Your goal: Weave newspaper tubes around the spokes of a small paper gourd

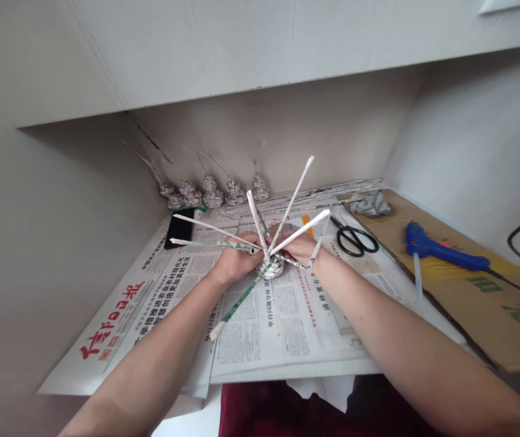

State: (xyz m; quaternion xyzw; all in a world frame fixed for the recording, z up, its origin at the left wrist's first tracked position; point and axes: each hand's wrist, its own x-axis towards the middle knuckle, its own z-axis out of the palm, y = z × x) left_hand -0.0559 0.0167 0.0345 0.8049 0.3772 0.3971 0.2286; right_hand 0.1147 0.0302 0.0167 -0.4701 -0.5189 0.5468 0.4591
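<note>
Hands (240, 261) (297, 244) hold woven ball (272, 268), perhaps touching newspaper (282, 340), inside its edges.

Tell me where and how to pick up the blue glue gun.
Take the glue gun by its long handle, probably from above on the near side: it lies lengthwise, the cord trailing from its right end, the pale stick jutting near its left.

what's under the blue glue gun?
Brown cardboard with yellow tape on it shows around the glue gun. The part directly under its body is covered.
</note>
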